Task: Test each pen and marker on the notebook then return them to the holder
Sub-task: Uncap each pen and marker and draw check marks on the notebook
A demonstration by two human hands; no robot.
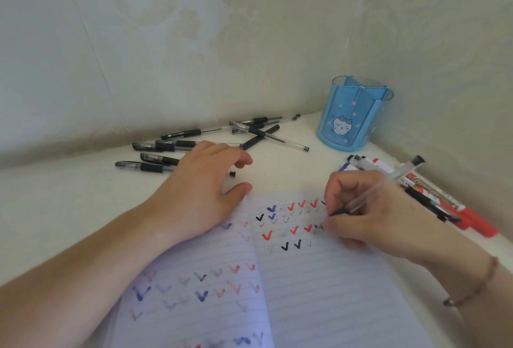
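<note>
Lined white notebook point(319, 292) pages, ticked in red, blue and black, lie open nearest us on the white desk point(55, 208), our left hand point(200, 195) resting palm-down on the top edge with fingers loosely curled and holding nothing. Our right hand point(369, 217) pinches a clear-barrelled black gel pen point(383, 189), its tip on the right page. We count about eight black gel pens point(194, 143) scattered behind the left hand, one empty translucent blue plastic pen holder point(352, 117) in the corner, and red-capped markers point(444, 203) whose number we cannot tell.
</note>
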